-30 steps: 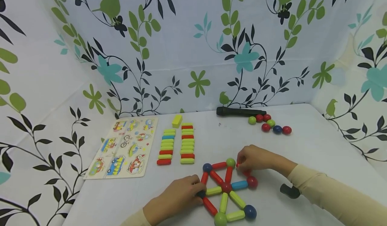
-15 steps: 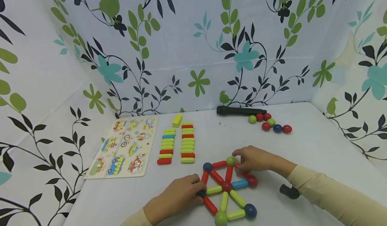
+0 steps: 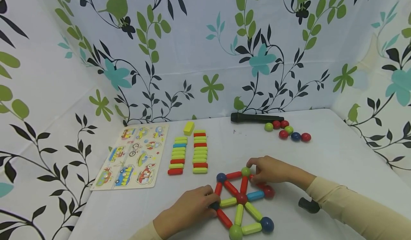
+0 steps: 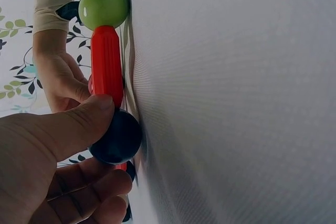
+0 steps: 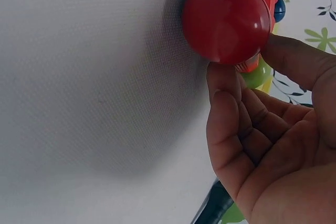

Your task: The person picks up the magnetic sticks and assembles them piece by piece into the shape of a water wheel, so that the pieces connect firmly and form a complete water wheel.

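The rod-and-ball frame lies flat on the white surface, near the front edge, between the two hands. I judge it light and stiff in each piece but weak at the joints: the smooth glossy balls probably hold the rods only by a magnet, so the frame would bend or break apart if it is lifted by one end. It seems better to take it at a ball, or to pinch a rod at its grooved middle, because the round balls look slippery.

It is made of short red, yellow-green and blue rods which meet at a dark red centre ball, with green, blue and red balls at the outer corners, like a wheel not yet closed.

The left hand has thumb and fingers curled around the dark blue ball at the left corner, where a red rod runs to a green ball. The right hand reaches to the upper right part; its fingers are curled and touch the red ball and a small red piece behind it, but I cannot tell if they really clamp it.

Further away are two rows of spare rods, a picture puzzle board, loose balls and a black stick.
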A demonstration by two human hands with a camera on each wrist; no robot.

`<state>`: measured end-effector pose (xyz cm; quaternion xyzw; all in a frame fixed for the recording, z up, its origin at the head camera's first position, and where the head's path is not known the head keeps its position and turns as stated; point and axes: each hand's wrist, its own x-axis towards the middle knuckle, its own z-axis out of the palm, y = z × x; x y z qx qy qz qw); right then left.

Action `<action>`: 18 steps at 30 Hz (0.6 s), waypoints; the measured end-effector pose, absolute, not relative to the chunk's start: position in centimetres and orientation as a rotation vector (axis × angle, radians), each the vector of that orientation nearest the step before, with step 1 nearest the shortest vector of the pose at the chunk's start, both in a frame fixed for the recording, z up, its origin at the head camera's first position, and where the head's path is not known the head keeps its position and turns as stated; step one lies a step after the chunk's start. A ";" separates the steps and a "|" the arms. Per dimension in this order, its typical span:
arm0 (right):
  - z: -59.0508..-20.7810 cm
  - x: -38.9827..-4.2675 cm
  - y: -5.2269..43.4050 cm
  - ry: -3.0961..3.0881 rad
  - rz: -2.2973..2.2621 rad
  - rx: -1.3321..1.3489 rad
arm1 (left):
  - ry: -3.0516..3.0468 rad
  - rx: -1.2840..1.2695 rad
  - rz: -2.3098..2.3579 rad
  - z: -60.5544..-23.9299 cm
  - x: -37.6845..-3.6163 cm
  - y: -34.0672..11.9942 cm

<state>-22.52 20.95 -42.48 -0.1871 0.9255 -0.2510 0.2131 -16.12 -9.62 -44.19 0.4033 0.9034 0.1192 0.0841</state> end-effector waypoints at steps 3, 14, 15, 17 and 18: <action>-42.4 -22.5 21.2 2.571 -0.705 -0.537 | 2.694 1.201 0.361 -44.2 -16.1 -9.6; -40.5 -24.6 18.5 2.876 -0.546 -0.775 | 2.690 1.210 0.354 -44.2 -15.9 -9.5; -40.1 -24.8 17.4 2.883 -0.494 -0.815 | 2.689 1.206 0.350 -44.1 -15.9 -9.5; -39.4 -25.1 14.9 2.852 -0.355 -0.912 | 2.696 1.211 0.339 -44.0 -15.9 -9.5; -39.2 -25.3 13.6 2.827 -0.276 -0.960 | 2.701 1.219 0.335 -44.0 -16.0 -9.5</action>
